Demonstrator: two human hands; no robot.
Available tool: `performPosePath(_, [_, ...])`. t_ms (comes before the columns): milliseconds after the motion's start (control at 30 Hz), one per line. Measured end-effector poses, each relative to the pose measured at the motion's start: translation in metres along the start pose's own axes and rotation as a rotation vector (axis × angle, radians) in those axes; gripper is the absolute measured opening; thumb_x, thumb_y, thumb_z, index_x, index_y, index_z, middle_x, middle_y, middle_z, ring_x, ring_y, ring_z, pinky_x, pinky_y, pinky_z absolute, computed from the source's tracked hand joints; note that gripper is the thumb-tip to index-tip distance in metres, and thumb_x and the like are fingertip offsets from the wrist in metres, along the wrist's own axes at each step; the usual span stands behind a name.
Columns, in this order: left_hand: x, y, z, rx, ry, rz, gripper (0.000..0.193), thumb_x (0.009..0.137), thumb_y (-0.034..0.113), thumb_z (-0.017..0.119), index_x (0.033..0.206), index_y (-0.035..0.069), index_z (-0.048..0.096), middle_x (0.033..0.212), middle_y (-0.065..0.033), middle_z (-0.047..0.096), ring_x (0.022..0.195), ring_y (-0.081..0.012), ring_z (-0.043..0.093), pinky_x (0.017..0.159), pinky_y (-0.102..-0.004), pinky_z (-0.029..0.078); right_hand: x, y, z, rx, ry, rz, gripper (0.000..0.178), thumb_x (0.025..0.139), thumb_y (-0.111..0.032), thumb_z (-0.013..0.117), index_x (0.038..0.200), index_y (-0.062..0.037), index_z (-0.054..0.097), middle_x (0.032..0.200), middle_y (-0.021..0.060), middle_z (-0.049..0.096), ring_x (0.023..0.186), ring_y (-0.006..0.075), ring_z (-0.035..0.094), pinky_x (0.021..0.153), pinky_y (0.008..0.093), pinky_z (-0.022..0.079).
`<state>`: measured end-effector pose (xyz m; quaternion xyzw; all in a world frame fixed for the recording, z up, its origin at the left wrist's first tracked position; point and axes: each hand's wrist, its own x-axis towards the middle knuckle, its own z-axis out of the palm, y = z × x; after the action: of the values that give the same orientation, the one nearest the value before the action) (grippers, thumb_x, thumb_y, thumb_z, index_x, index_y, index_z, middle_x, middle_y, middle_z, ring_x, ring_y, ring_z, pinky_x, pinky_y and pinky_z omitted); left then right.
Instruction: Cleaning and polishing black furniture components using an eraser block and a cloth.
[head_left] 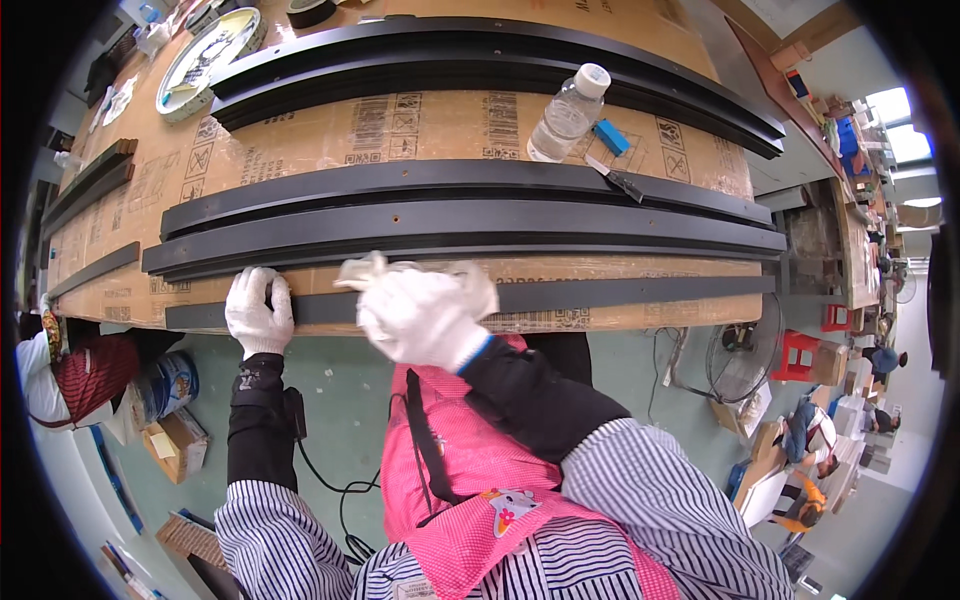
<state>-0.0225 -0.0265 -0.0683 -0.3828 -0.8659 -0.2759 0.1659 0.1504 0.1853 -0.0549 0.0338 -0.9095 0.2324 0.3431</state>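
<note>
My left hand (260, 312), in a white knit glove, grips a long flat black strip (640, 291) near its left end, along the table's near edge. My right hand (425, 318), gloved the same way, is closed on a crumpled whitish cloth (368, 270) and lies over that strip, right of the left hand. How firmly the cloth touches the strip is hidden by the hand. Just beyond, longer black profiles with small holes (460, 218) lie side by side.
A clear bottle with a white cap (568, 115), a blue block (611, 137) and a knife-like tool (622, 182) stand behind the profiles. More black profiles (480, 50) are stacked farther back on the cardboard-covered table (330, 130). A fan (745, 345) is right; a co-worker (90, 375) is left.
</note>
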Motion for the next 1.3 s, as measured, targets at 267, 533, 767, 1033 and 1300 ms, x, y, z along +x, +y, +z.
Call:
performPosePath(267, [0.002, 0.007, -0.006, -0.008, 0.010, -0.030, 0.005, 0.087, 0.009, 0.067, 0.085, 0.004, 0.065, 0.077, -0.0115, 0.061, 0.072, -0.0339, 0.060, 0.070, -0.0437, 0.050, -0.075, 0.068, -0.155, -0.268, -0.028, 0.253, 0.019, 0.067, -0.020, 0.079, 0.081, -0.0095, 0.072, 0.074, 0.0087, 0.068, 0.063, 0.0264, 0.064, 0.060, 0.0378, 0.052])
performPosePath(533, [0.004, 0.005, 0.001, -0.020, -0.003, -0.018, 0.009, 0.088, 0.011, 0.064, 0.086, 0.002, 0.064, 0.082, -0.0153, 0.062, 0.076, -0.0371, 0.061, 0.072, -0.0441, 0.050, -0.008, -0.001, -0.014, -0.050, -0.043, 0.141, 0.008, 0.083, -0.020, 0.074, 0.080, -0.0170, 0.067, 0.072, 0.0021, 0.064, 0.065, 0.0222, 0.065, 0.058, 0.0381, 0.051])
performPosePath(767, [0.000, 0.003, 0.000, -0.012, 0.024, 0.017, 0.007, 0.088, 0.010, 0.066, 0.085, 0.004, 0.064, 0.077, -0.0123, 0.061, 0.072, -0.0346, 0.060, 0.070, -0.0439, 0.050, -0.052, 0.049, -0.087, -0.069, 0.039, 0.096, 0.017, 0.075, -0.023, 0.079, 0.088, -0.0122, 0.075, 0.071, 0.0069, 0.068, 0.061, 0.0245, 0.067, 0.060, 0.0366, 0.053])
performPosePath(1033, [0.000, 0.007, -0.005, -0.014, 0.047, 0.005, 0.006, 0.087, 0.009, 0.067, 0.085, 0.004, 0.064, 0.077, -0.0121, 0.060, 0.071, -0.0343, 0.059, 0.069, -0.0436, 0.050, -0.059, 0.043, -0.090, -0.208, 0.049, 0.193, 0.018, 0.074, -0.023, 0.079, 0.087, -0.0110, 0.074, 0.075, 0.0075, 0.067, 0.068, 0.0273, 0.067, 0.065, 0.0395, 0.055])
performPosePath(1300, [0.007, 0.006, 0.003, -0.003, -0.002, 0.017, 0.007, 0.089, 0.011, 0.066, 0.087, 0.004, 0.064, 0.083, -0.0140, 0.064, 0.077, -0.0371, 0.062, 0.073, -0.0450, 0.051, 0.006, -0.012, 0.003, 0.012, -0.040, 0.108, 0.013, 0.084, -0.025, 0.071, 0.080, -0.0148, 0.064, 0.079, 0.0045, 0.063, 0.070, 0.0251, 0.064, 0.059, 0.0391, 0.052])
